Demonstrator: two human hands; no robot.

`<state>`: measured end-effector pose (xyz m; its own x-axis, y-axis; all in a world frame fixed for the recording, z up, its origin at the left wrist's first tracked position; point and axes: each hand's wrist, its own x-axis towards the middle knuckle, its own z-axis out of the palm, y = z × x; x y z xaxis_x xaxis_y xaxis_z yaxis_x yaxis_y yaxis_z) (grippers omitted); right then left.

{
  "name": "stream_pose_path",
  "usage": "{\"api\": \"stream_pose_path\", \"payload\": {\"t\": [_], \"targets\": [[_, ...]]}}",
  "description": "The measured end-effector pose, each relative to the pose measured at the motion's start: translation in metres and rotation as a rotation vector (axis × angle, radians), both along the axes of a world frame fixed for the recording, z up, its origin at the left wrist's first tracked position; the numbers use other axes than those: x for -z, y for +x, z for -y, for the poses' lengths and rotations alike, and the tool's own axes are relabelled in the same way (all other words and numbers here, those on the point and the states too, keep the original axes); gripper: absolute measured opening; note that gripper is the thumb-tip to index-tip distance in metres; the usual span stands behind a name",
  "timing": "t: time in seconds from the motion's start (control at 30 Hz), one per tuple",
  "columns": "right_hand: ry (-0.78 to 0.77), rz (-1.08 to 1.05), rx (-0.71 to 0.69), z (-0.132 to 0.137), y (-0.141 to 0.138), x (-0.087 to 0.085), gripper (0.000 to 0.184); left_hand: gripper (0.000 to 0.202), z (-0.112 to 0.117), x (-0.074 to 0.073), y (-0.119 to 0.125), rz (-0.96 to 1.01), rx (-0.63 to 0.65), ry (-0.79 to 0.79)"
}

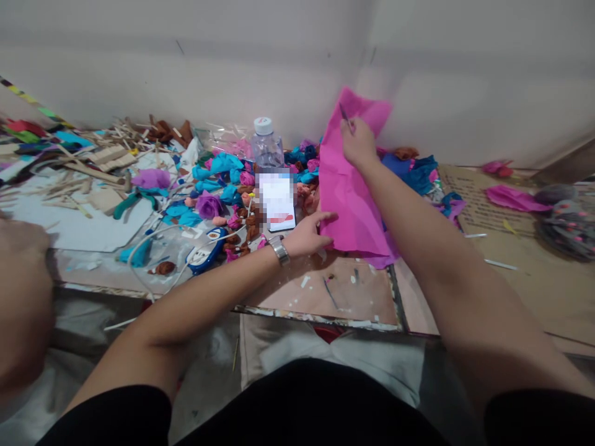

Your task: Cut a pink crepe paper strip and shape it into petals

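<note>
A large sheet of bright pink crepe paper [346, 192] stands up from the board in front of me. My right hand [357, 144] pinches its upper edge together with a thin dark stick [344, 115]. My left hand [309, 234], with a metal watch on the wrist, holds the sheet's lower left edge near the board. Just left of that hand a phone [277, 201] leans upright with its screen lit.
A plastic water bottle [267, 144] stands behind the phone. Paper flowers in blue, purple, pink and brown [218, 192], wooden sticks [88, 170], a glue gun [207, 251] with a white cord and green pliers [132, 201] litter the left. Cardboard [520, 260] and pink scraps lie right.
</note>
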<state>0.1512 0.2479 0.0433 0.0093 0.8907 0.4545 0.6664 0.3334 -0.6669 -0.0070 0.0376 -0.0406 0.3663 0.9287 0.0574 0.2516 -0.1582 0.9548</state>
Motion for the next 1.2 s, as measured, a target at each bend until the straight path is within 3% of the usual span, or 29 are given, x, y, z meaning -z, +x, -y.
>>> {"api": "stream_pose_path", "payload": {"t": [0.1,0.17,0.37,0.5,0.63,0.83,1.07,1.2], "targets": [[-0.21,-0.289,-0.074,0.037,0.01,0.006,0.06,0.077,-0.001,0.0,-0.001,-0.035,0.003,-0.034],[-0.386,-0.487,-0.154,0.072,0.023,0.008,0.065,0.078,-0.002,0.0,-0.001,-0.029,0.008,-0.034],[-0.656,-0.887,-0.419,0.182,0.065,0.016,0.05,0.077,0.0,-0.001,0.0,0.031,-0.019,-0.043],[-0.733,-1.001,-0.507,0.229,0.071,0.022,0.047,0.078,0.003,-0.003,0.001,-0.021,-0.068,-0.037],[-0.793,-1.004,-0.509,0.252,0.069,0.032,0.043,0.077,0.005,-0.005,0.002,-0.036,-0.107,0.0],[-0.907,-0.953,-0.671,0.269,0.076,0.055,0.046,0.076,0.006,-0.006,0.002,0.027,-0.142,0.032],[-1.316,-1.019,-1.053,0.312,0.066,0.082,0.032,0.073,0.002,0.001,-0.001,0.081,-0.162,0.05],[-1.373,-1.104,-1.026,0.316,0.063,0.091,0.034,0.072,0.004,0.001,-0.001,0.075,-0.156,0.051]]}}
